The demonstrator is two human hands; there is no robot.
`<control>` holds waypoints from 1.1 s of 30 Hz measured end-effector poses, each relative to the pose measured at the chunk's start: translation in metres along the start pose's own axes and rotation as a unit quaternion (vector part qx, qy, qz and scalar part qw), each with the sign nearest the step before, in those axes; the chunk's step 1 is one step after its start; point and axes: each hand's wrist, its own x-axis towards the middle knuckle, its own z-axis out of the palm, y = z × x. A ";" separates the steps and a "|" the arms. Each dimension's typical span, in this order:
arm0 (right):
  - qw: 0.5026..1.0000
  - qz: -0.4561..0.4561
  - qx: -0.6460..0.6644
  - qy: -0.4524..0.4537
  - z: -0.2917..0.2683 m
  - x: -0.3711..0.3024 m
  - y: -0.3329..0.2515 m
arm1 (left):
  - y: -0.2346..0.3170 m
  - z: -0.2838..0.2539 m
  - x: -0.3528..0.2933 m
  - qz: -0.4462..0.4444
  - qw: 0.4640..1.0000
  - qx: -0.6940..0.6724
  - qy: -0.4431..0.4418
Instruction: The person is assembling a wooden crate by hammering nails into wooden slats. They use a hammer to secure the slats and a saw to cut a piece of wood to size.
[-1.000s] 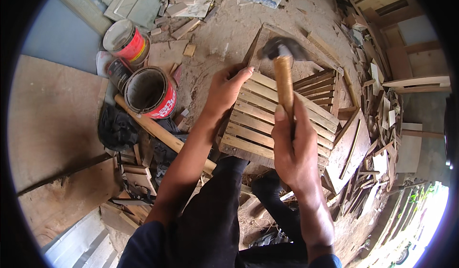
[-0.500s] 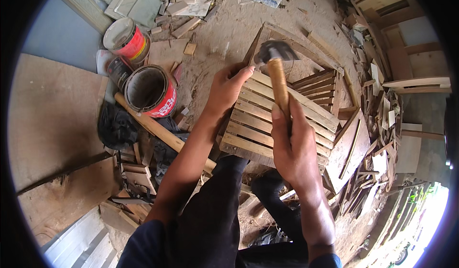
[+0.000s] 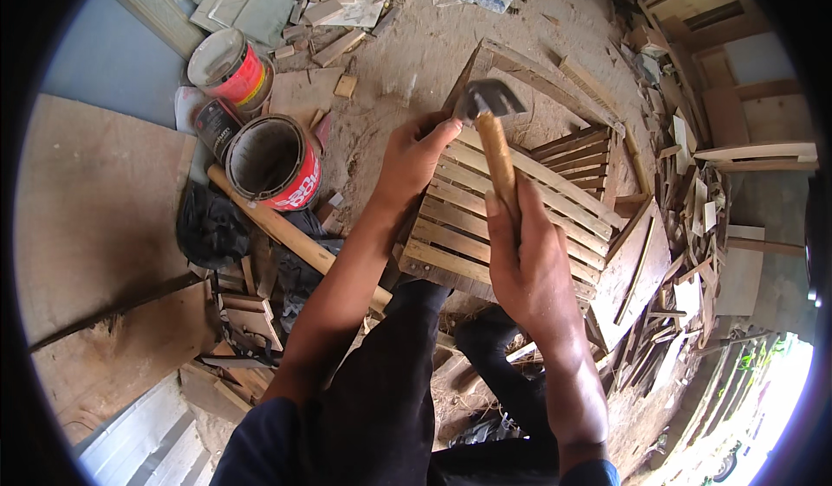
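Gripping the cylindrical wooden handle of a claw hammer (image 3: 498, 152) in the closed right hand (image 3: 539, 265). Poising the curved, dark metal head near the far left corner of a panel (image 3: 459, 217) of parallel wooden slats. Curling the left hand (image 3: 409, 161) at that corner (fingertips hidden; exact pinch impossible to tell).

Rough woodworking shop in here: dusty floor (image 3: 420, 57), scrap wood (image 3: 689, 213) piled right, offcuts (image 3: 340, 47) far left, grimy cans (image 3: 299, 184) left, boards (image 3: 113, 217) near left, hammer (image 3: 496, 144) at a slatted panel (image 3: 446, 263).
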 end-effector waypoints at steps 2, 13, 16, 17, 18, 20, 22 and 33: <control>0.999 -0.028 0.019 0.035 0.002 0.000 0.001 | 0.000 0.000 0.000 -0.007 1.000 0.003 0.006; 0.999 -0.014 0.021 0.044 -0.005 0.001 -0.006 | 0.003 0.000 -0.001 -0.016 1.000 0.019 0.002; 0.999 0.007 -0.052 -0.011 -0.002 0.004 -0.007 | 0.003 0.001 -0.003 -0.022 1.000 -0.019 -0.005; 1.000 0.010 -0.025 0.005 -0.003 0.003 -0.007 | 0.002 0.001 -0.004 -0.023 0.999 -0.044 -0.008; 1.000 0.013 0.002 0.018 -0.001 0.003 -0.005 | 0.002 0.001 -0.004 -0.021 0.999 -0.037 0.005; 0.998 0.023 0.034 0.045 0.000 0.000 -0.003 | 0.002 0.003 -0.006 -0.019 0.999 -0.040 0.019; 0.996 0.029 0.060 0.052 0.001 -0.003 0.001 | 0.003 0.004 -0.009 -0.011 0.998 -0.057 0.014; 0.998 0.027 0.049 0.035 0.001 -0.003 0.008 | 0.013 -0.017 -0.003 0.214 0.963 0.147 -0.075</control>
